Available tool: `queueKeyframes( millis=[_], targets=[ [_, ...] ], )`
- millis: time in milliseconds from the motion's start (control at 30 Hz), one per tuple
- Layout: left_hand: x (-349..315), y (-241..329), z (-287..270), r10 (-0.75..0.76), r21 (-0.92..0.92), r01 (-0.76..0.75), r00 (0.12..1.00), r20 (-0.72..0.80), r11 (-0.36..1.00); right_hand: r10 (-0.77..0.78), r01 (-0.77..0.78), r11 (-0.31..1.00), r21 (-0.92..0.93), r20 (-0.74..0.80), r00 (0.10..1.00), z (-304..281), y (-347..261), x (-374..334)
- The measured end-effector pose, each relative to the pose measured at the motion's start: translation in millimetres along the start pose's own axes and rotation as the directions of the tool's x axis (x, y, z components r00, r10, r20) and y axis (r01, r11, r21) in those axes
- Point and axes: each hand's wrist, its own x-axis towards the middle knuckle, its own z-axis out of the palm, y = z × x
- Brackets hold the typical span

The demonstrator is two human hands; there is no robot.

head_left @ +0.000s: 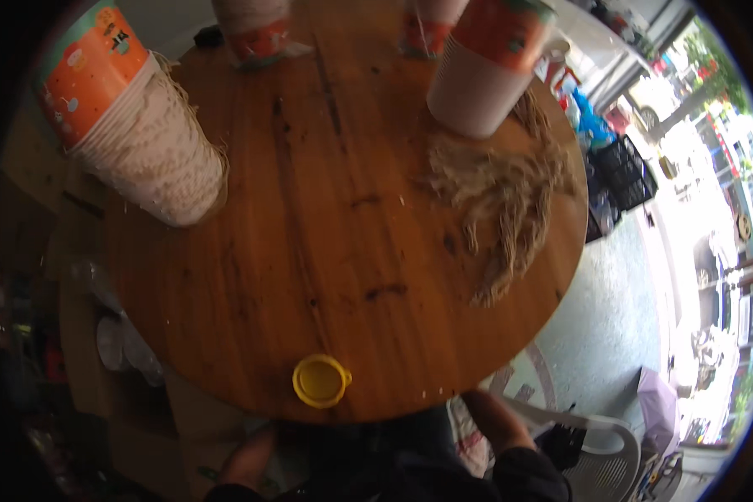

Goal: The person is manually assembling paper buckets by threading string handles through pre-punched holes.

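Observation:
Both my hands are out of sight below the table's near edge; only my left forearm (249,458) and right forearm (498,421) show. Nearest to them on the round wooden table (335,251) is a small yellow round lid or shallow dish (320,381) with a tab on its right. At the left leans a tall stack of nested paper tubs (155,142), white with an orange and green outer one, with tan strands around it. A similar stack of tubs (481,88) stands at the far right, above a loose bundle of tan strands, like twine or dried noodles (510,201).
Two more wrapped stacks of tubs, one far left (258,33) and one (427,29) behind the right stack, stand at the far edge. Right of the table are a black crate (623,174), a grey chair (598,456) and a lilac umbrella-like thing (659,410). Cardboard boxes (142,443) lie lower left.

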Motion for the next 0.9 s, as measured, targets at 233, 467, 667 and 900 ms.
queueKeyframes(
  millis=[233, 467, 667, 900],
  targets=[
    [15.5, 37.0, 30.7, -0.289, 0.196, 0.253, 0.940, 0.183, 0.947, 0.201, -0.204, 0.977, 0.061, 0.054, 0.978, -41.1, -13.0, 37.1],
    [-18.5, 291.0, 16.1, -0.439, 0.810, 0.021, 0.848, 0.296, 0.586, 0.351, -0.352, 0.936, -0.004, -0.076, 0.933, -54.9, 23.9, -13.5],
    [-121.9, 608.0, 84.9, 0.845, -0.168, -0.829, 0.531, 0.060, 0.533, 0.296, -0.306, 0.952, -0.005, -0.240, 0.924, -117.6, 0.3, -26.1],
    [-158.3, 732.1, 132.8, 0.965, -0.467, -0.884, -0.153, 0.213, -0.037, 0.347, -0.326, 0.938, 0.119, -0.319, 0.882, -142.6, 5.7, -50.5]
  ],
)
